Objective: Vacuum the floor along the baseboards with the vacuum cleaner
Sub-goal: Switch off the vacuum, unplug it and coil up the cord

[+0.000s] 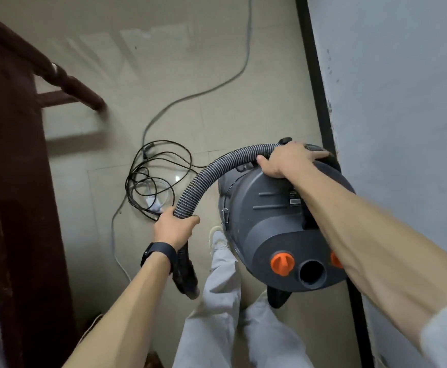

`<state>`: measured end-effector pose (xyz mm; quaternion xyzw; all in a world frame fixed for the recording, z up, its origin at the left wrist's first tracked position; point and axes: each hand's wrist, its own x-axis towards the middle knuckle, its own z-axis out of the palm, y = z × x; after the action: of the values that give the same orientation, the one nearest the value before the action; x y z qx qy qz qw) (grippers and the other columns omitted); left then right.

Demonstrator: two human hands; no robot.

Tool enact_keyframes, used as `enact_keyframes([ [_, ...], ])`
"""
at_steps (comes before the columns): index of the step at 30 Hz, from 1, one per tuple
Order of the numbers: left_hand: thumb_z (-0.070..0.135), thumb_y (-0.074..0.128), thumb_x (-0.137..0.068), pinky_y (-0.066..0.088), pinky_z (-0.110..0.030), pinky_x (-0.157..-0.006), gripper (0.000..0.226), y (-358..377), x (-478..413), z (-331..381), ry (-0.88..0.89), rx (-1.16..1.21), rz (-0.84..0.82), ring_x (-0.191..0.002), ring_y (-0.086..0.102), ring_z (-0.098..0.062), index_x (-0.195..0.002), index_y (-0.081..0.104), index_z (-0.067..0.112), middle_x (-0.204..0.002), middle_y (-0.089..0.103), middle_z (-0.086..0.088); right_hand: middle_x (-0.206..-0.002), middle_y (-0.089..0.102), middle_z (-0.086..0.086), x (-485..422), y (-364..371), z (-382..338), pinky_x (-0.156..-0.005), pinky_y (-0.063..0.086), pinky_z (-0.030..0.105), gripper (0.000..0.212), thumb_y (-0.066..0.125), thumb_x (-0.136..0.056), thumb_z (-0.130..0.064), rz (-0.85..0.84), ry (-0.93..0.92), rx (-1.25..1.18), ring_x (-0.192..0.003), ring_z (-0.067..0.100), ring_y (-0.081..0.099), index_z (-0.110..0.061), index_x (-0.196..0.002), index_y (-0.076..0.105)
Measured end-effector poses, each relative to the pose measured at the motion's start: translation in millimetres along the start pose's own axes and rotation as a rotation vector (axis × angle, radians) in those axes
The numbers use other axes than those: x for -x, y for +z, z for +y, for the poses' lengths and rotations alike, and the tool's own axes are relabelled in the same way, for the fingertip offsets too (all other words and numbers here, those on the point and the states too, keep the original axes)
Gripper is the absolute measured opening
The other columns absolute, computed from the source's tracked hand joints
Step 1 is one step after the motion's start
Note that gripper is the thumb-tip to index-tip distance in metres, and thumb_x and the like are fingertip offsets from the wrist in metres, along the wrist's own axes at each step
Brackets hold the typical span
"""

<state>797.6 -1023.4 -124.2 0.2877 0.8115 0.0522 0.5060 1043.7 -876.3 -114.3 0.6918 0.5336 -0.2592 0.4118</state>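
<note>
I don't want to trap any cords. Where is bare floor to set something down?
Bare floor lies between the grey cable and the baseboard, ahead of the vacuum cleaner. It is crowded left of the hose, where the coiled black cord lies.

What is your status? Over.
Left hand grips hose. Right hand holds vacuum cleaner, beside baseboard. Coiled cable loose on floor ahead.

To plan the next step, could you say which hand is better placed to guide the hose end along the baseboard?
Probably the left hand: it grips the hose near its free end; the right hand holds the canister.
</note>
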Motion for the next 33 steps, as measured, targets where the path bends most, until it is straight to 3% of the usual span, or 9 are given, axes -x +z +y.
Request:
enact_keyframes([
  [3, 0.02, 0.081, -0.069, 0.053, -0.035, -0.063, 0.022, -0.6, 8.4, -0.6, -0.099, 0.186, -0.147, -0.054, 0.059, -0.02, -0.079, 0.062, 0.014, -0.071, 0.063, -0.005, -0.168, 0.019, 0.025, 7.1, 14.2, 5.5, -0.116, 0.006, 0.078, 0.097, 0.032, -0.095, -0.075, 0.085, 0.053, -0.118, -0.152, 0.048, 0.023, -0.005, -0.162, 0.023],
  [6, 0.013, 0.081, -0.072, 0.047, -0.03, -0.056, 0.022, -6.9, 23.7, 3.3, -0.125, 0.261, -0.213, -0.053, 0.053, -0.018, -0.078, 0.059, 0.014, -0.068, 0.056, -0.004, -0.172, 0.006, 0.02, 27.8, 45.7, 13.4, -0.123, -0.003, 0.065, 0.087, 0.034, -0.1, -0.063, 0.386, -0.099, -0.27, -0.158, 0.041, 0.006, -0.011, -0.166, 0.01],
  [8, 0.011, 0.08, -0.074, 0.047, -0.029, -0.054, 0.022, -10.8, 34.9, 7.4, -0.12, 0.268, -0.235, -0.055, 0.053, -0.019, -0.082, 0.059, 0.012, -0.07, 0.055, -0.004, -0.166, 0.024, 0.024, 62.1, 78.9, 15.9, -0.125, 0.009, 0.054, 0.077, 0.046, -0.1, -0.049, 0.631, -0.258, -0.548, -0.155, 0.041, 0.018, -0.005, -0.161, 0.028],
  [11, 0.008, 0.077, -0.075, 0.047, -0.028, -0.055, 0.02, -8.9, 52.7, 17.5, -0.102, 0.282, -0.231, -0.051, 0.053, -0.018, -0.079, 0.058, 0.012, -0.068, 0.055, -0.004, -0.121, 0.064, 0.015, 132.4, 146.7, 15.1, -0.105, 0.039, 0.034, 0.035, 0.06, -0.093, -0.025, 1.008, -0.427, -0.957, -0.115, 0.032, 0.057, -0.002, -0.119, 0.065],
  [13, 0.005, 0.075, -0.073, 0.044, -0.026, -0.052, 0.021, -3.6, 65.1, 21.8, -0.077, 0.317, -0.205, -0.048, 0.052, -0.017, -0.072, 0.056, 0.013, -0.064, 0.054, -0.004, -0.102, 0.066, 0.003, 175.2, 195.8, 9.6, -0.088, 0.049, 0.031, 0.02, 0.067, -0.092, -0.027, 0.856, -0.536, -1.077, -0.093, 0.017, 0.058, -0.01, -0.103, 0.068],
  [16, 0.002, 0.073, -0.072, 0.042, -0.024, -0.05, 0.021, 7.6, 90.3, 23.5, -0.052, 0.382, -0.21, -0.046, 0.052, -0.017, -0.069, 0.055, 0.013, -0.061, 0.052, -0.003, -0.117, 0.064, -0.011, 222.5, 247.5, -4.5, -0.094, 0.05, 0.032, 0.064, 0.075, -0.079, -0.066, 0.069, -0.586, -1.15, -0.101, 0.006, 0.059, -0.025, -0.127, 0.061],
  [18, 0.003, 0.071, -0.074, 0.041, -0.022, -0.049, 0.02, 15.9, 112.3, 22.4, -0.05, 0.4, -0.24, -0.044, 0.052, -0.015, -0.069, 0.055, 0.015, -0.058, 0.052, 0.0, -0.116, 0.061, -0.017, 242.6, 271.1, -8.2, -0.096, 0.048, 0.033, 0.076, 0.081, -0.07, -0.07, -0.181, -0.568, -1.158, -0.11, 0.008, 0.058, -0.032, -0.13, 0.051],
  [26, 0.015, 0.083, -0.075, 0.052, -0.031, -0.056, 0.034, 42.6, 146.3, -0.6, 0.033, 0.449, -0.06, -0.046, 0.057, -0.019, -0.089, 0.053, 0.012, -0.073, 0.057, -0.008, -0.096, 0.062, 0.005, 293.1, 289.2, 40.2, -0.075, 0.044, 0.04, 0.041, 0.067, -0.084, -0.036, 0.11, -0.429, -0.855, -0.093, 0.036, 0.062, -0.024, -0.107, 0.035],
  [33, 0.052, 0.076, -0.071, 0.06, -0.05, -0.075, 0.047, 81.3, 129.3, -37.1, 0.239, 0.041, 0.126, -0.09, 0.067, -0.028, -0.095, 0.046, 0.026, -0.099, 0.065, -0.005, -0.132, 0.05, 0.006, 228.0, 331.2, 55.4, -0.107, 0.033, 0.051, 0.055, 0.068, -0.092, -0.043, 0.187, -0.28, -0.627, -0.129, 0.034, 0.041, -0.032, -0.139, 0.044],
])
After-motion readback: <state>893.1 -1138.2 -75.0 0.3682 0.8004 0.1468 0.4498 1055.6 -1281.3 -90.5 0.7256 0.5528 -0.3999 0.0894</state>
